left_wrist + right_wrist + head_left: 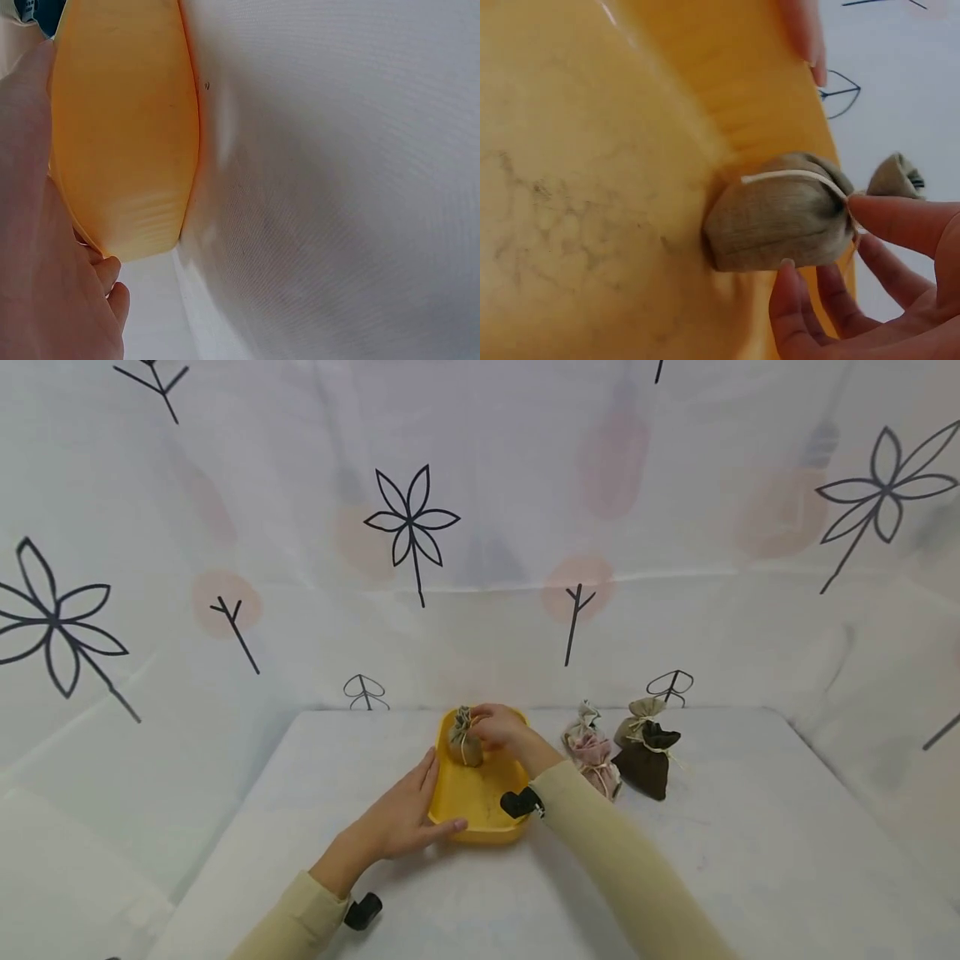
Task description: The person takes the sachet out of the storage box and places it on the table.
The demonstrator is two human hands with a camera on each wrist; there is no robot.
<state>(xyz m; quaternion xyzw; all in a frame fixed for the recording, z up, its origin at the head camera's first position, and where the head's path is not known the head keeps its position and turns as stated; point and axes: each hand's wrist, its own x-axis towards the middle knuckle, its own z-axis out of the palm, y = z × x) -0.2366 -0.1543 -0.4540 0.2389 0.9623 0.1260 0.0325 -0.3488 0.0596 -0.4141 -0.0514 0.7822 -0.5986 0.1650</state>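
Observation:
A small grey-beige drawstring pouch (780, 217) is in the far left part of a yellow tray (480, 789), its tied neck upward in the head view. My right hand (501, 727) pinches the pouch at its neck; the right wrist view shows the thumb on the cord and other fingers beneath the body. My left hand (408, 810) holds the tray at its near left corner, fingers along the left side and thumb over the near rim. In the left wrist view, fingertips (109, 271) curl at the tray's edge.
To the right of the tray stand several more tied pouches: a pink one (588, 747), a pale patterned one (585, 717) behind it, a dark brown one (645, 768) and a beige one (636, 714). A white cloth (720, 860) covers the table; a printed curtain (480, 635) hangs behind.

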